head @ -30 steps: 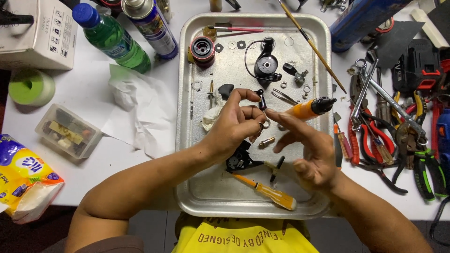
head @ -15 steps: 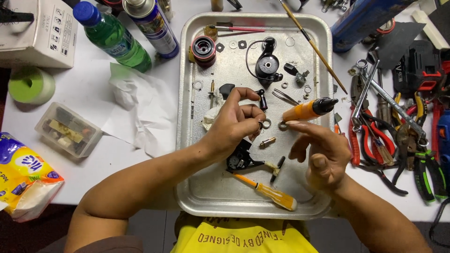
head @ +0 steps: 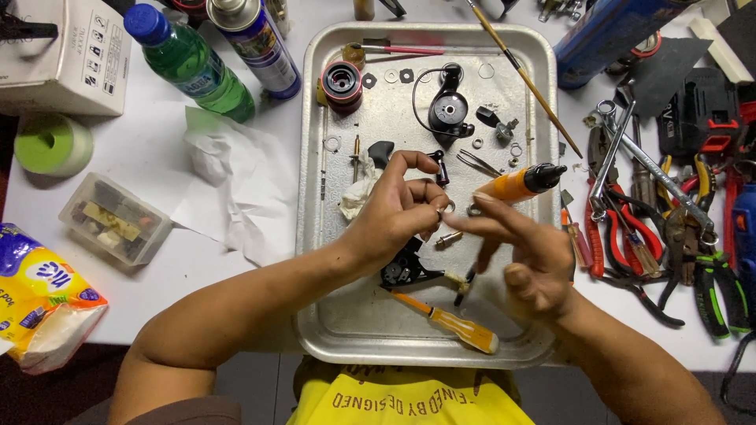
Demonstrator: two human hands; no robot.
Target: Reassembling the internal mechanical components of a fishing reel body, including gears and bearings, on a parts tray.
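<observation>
Evidently mid-assembly over the tray (head: pixel 311 236), the left hand (head: pixel 398 216) pinches a small ring (head: pixel 439 212) in narrowed fingers while the right hand (head: pixel 528 256), fingers spread and empty, reaches toward it, so the next move likely needs steady fingertip alignment.

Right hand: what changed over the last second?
The right hand drew back from the left hand, toward the tray's right side, and now has its fingers spread, empty. The left hand stays over the metal tray, pinching a small ring. The orange-handled screwdriver and tools on the tray have not moved.
</observation>
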